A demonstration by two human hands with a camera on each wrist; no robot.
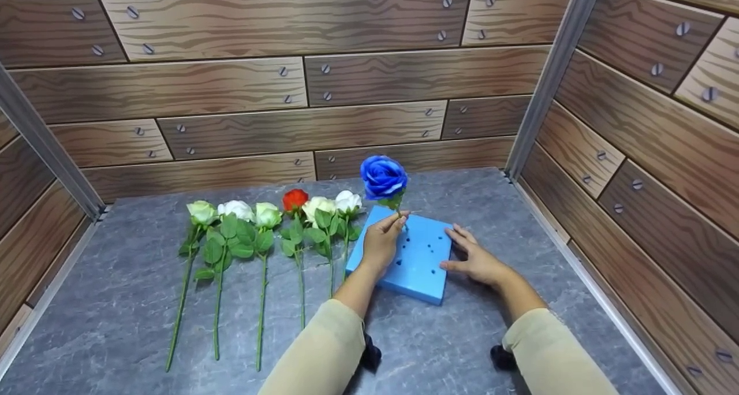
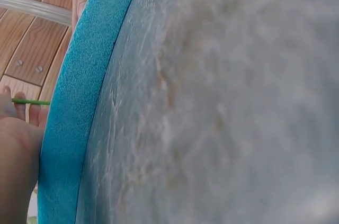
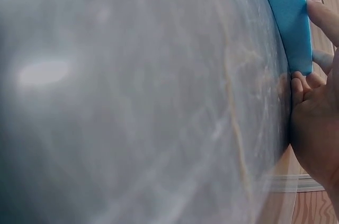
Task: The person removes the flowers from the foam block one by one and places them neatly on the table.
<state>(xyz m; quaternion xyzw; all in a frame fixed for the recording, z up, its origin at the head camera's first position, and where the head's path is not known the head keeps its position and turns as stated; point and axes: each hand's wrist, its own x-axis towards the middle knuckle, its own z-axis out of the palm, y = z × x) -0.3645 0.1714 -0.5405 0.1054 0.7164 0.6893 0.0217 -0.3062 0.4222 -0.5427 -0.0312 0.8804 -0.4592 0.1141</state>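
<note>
A blue rose (image 1: 383, 178) stands nearly upright over a light blue foam block (image 1: 413, 274). My left hand (image 1: 382, 243) pinches its stem low down, close above the block's top. In the left wrist view the green stem (image 2: 30, 101) runs from the fingers toward the block; whether its end sits in a hole is hidden. Several small dark holes dot the block's top. At the block's right edge rests my right hand (image 1: 476, 262), thumb and fingers spread and touching it. The right wrist view shows some of that hand's fingers (image 3: 307, 83) loosely bent against the block's side.
Left of the block, several roses lie in a row on the grey marbled table (image 1: 115, 302): a red rose (image 1: 295, 200), white roses such as one (image 1: 235, 210), and pale green ones (image 1: 268, 215). Wood-patterned walls (image 1: 231, 89) enclose the back and sides.
</note>
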